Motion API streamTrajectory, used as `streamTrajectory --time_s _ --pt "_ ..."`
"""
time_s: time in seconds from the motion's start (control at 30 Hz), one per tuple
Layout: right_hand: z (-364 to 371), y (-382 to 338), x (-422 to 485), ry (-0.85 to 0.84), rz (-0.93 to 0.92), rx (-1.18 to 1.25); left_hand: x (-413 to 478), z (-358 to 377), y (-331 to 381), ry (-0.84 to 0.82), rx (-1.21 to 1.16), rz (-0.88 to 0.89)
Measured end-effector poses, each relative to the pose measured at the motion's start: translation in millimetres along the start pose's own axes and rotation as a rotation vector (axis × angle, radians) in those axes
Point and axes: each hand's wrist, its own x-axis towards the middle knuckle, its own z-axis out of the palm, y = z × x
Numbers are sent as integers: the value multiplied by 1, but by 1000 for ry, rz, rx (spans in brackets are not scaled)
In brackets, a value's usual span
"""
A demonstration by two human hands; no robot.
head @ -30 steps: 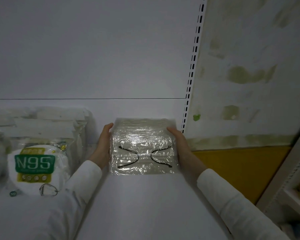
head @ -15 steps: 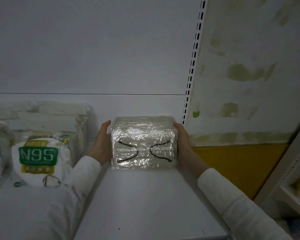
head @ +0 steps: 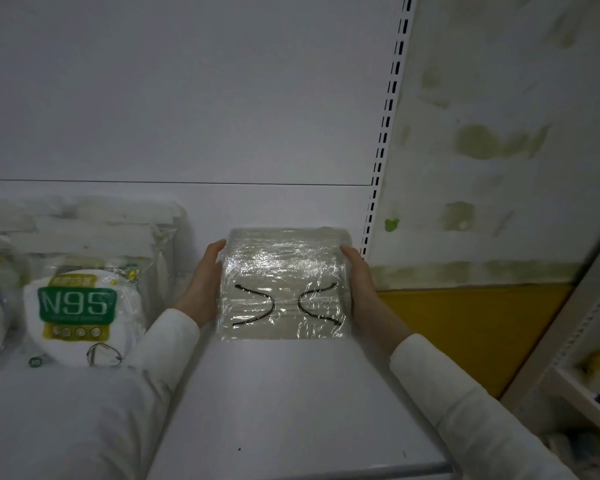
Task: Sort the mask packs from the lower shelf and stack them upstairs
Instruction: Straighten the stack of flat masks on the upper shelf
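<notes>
The left grip (head: pixel 203 285) and right grip (head: pixel 359 285) press flat against opposite sides of the clear-wrapped mask pack (head: pixel 284 282), fingers nearly straight, neither clenched. The pack sits between the grips on the white shelf (head: pixel 291 393), close to the back panel, its black ear loops facing up. A bagged N95 pack (head: pixel 78 306) lies left of the left grip. The slotted upright (head: pixel 385 133) rises just beyond the right grip.

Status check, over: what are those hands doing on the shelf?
Left hand, right hand flat against the sides of the wrapped mask pack. Pack at the white shelf, right end. N95 pack left, apart.
</notes>
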Motion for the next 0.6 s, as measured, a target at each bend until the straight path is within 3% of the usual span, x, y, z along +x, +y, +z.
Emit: streamTrajectory --time_s 0.13,0.23,0.4,0.6 --pt "-4 4 11 95 -87 -25 -14 0 8 83 0 -13" --pt "-10 8 16 76 -85 25 10 -19 -4 144 31 -15" --pt "-22 14 5 -15 -127 -16 -8 -4 0 59 -28 -2" --pt "-13 17 6 70 -145 -132 -1 9 -5 59 9 35"
